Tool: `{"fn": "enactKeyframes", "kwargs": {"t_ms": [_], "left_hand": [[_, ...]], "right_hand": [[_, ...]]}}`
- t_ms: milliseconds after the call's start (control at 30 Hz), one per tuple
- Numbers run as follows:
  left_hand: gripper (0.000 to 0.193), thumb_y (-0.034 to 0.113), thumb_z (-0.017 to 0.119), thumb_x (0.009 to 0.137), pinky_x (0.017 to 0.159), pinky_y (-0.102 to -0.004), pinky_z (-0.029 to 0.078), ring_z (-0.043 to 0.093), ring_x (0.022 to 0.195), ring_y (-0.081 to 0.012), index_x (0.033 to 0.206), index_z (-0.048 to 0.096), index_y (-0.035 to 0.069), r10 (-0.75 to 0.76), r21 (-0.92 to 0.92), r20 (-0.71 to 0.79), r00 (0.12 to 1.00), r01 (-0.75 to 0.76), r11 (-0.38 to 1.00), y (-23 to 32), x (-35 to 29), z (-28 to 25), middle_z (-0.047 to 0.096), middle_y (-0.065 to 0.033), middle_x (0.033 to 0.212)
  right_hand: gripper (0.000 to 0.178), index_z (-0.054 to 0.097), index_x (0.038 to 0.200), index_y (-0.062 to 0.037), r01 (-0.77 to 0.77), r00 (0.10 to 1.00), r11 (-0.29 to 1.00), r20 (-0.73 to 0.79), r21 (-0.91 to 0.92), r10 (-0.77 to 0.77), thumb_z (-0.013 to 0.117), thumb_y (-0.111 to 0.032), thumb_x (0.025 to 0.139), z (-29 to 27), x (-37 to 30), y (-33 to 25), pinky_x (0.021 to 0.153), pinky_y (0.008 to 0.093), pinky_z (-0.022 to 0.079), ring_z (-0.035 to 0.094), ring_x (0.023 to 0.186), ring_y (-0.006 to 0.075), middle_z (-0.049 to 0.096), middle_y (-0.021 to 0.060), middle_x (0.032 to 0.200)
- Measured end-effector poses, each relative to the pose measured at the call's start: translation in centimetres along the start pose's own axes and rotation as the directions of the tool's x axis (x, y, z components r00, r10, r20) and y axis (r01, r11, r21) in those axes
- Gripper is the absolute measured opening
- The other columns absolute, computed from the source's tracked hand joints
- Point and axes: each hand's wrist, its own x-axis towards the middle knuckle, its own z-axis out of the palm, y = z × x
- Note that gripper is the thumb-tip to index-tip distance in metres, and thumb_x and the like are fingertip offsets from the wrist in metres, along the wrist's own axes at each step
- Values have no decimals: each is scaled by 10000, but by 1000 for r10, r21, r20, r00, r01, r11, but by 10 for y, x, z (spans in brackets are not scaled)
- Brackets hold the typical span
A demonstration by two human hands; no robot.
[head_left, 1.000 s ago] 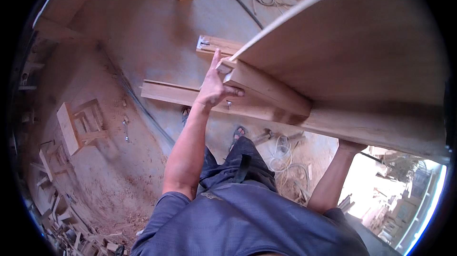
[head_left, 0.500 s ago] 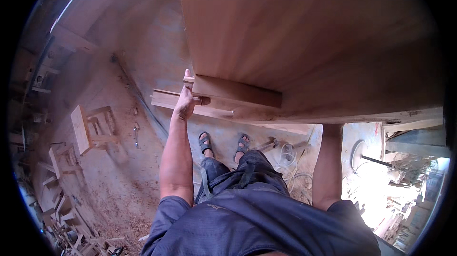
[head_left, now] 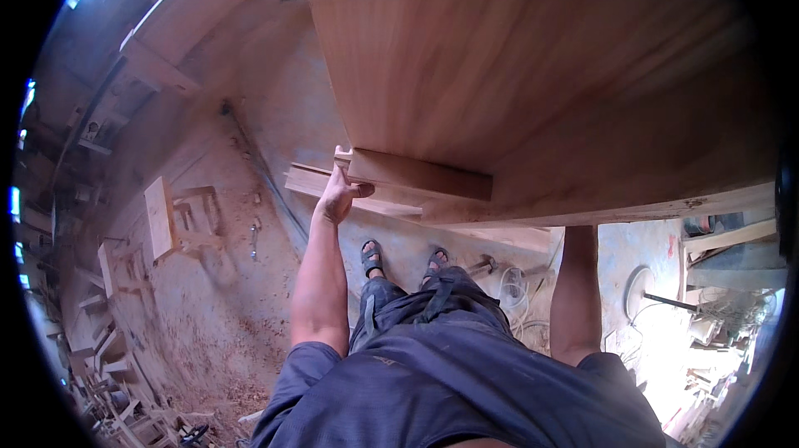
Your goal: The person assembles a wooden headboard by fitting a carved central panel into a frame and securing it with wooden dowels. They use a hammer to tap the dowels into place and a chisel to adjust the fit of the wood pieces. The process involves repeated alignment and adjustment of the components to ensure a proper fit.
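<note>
A large wooden panel [head_left: 533,73] fills the upper right, lifted up in front of me. A wooden batten [head_left: 420,175] runs along its lower part. My left hand [head_left: 339,196] grips the panel's lower left corner at the end of the batten, thumb on the batten. My right forearm [head_left: 574,290] rises under the panel's lower edge. The right hand itself is hidden behind the panel. Below I see my blue shirt and my two sandalled feet [head_left: 404,258] on the floor.
A long plank [head_left: 349,194] lies on the dusty floor behind my left hand. A small wooden frame and board [head_left: 171,215] stand at the left. Wood offcuts pile up along the lower left. A hammer [head_left: 478,265], cables and scrap sit at the right.
The panel has swung up and to the left, now covering more of the view. My left hand moved to its lower left corner. My feet came into view.
</note>
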Motion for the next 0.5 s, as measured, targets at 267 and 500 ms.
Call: {"fn": "enactKeyframes", "kwargs": {"t_ms": [267,500], "left_hand": [[1016,256,785,731,1167,-438,159,225,1427,-355,1493,185,-47,478,582,-449,755,-159,797,49,-86,85,257,-237,1529],[1140,447,823,706,1159,-468,156,183,1433,-387,1480,175,-84,730,744,309,609,-633,214,102,-132,224,212,-265,1534]], "right_hand": [[495,519,1269,-50,-50,998,999,39,1,50,338,-442,1028,15,-3,0,972,394,451,540,1139,222,569,112,1233],[492,547,1238,-42,-134,989,991,65,-32,136,335,-436,1035,40,-15,14,944,379,472,565,1104,210,597,115,1191]]}}
